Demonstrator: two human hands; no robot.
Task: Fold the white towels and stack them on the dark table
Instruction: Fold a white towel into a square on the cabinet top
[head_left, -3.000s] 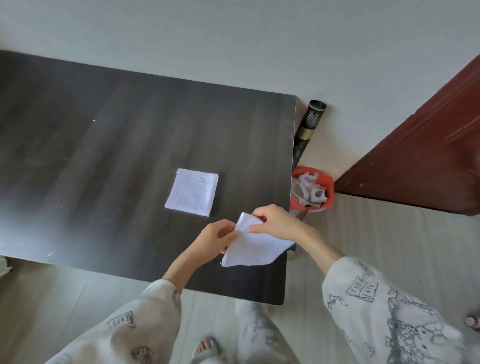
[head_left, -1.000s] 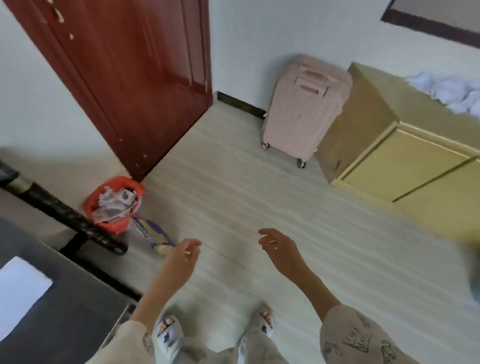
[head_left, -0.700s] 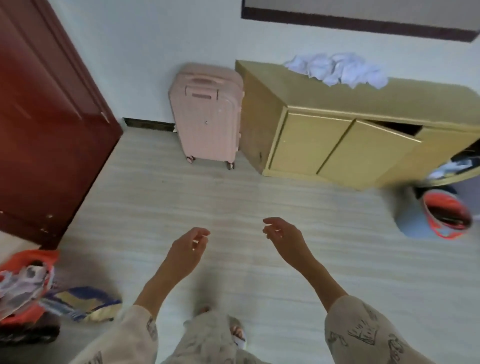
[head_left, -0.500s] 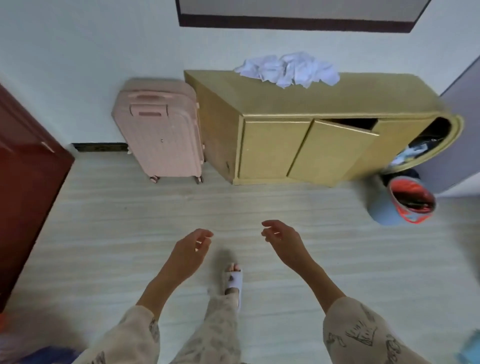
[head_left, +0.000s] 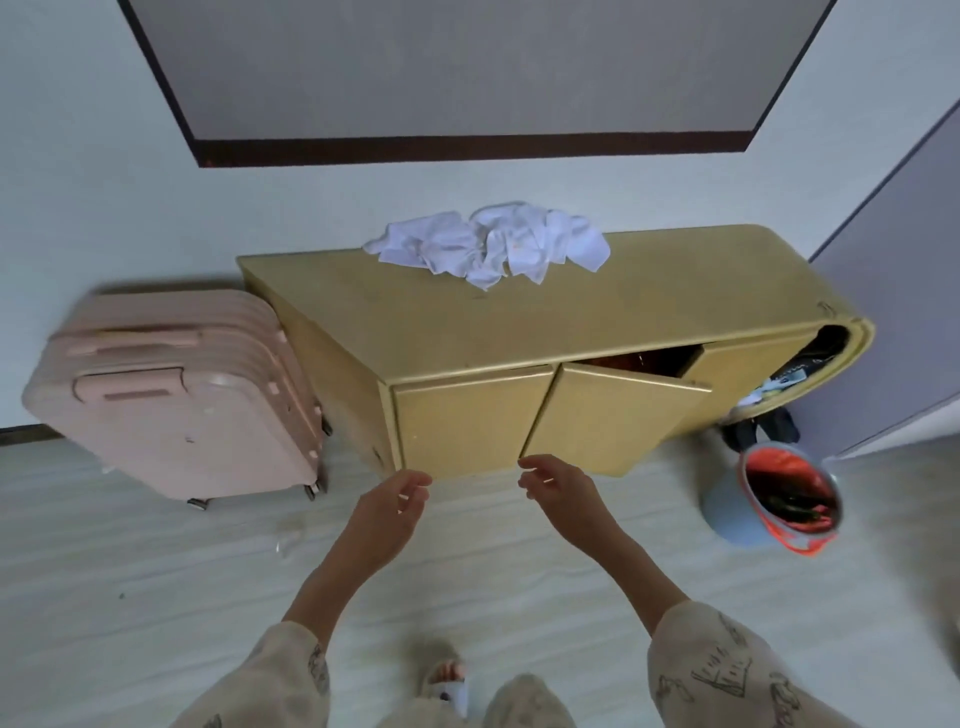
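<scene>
A: Fetching step, I'd say. Both hands empty: left hand (head_left: 387, 512) and right hand (head_left: 563, 491) held out in front, fingers loosely curled and apart, gripping nothing, over the floor (head_left: 156, 582) short of the cabinet (head_left: 519, 332).

B: Towels?

A: Crumpled white towels (head_left: 491, 244) heaped on the cabinet top, at its back edge against the wall, left of centre. Well apart from both hands.

B: Next move?

A: Probably close in, reach over the front edge, pinch one towel off the heap without dragging the rest. They're tangled, so lifting a free corner looks safest.

B: What can't you see?

A: Dark desk isn't in view, so no read on the stack. Can't count the towels; folds overlap. One cabinet door (head_left: 608, 415) hangs ajar, inside mostly dark. Pink suitcase (head_left: 176, 395) stands at the cabinet's left end, bucket (head_left: 779, 499) on the floor off its right end; contents of the bucket blurred.
</scene>
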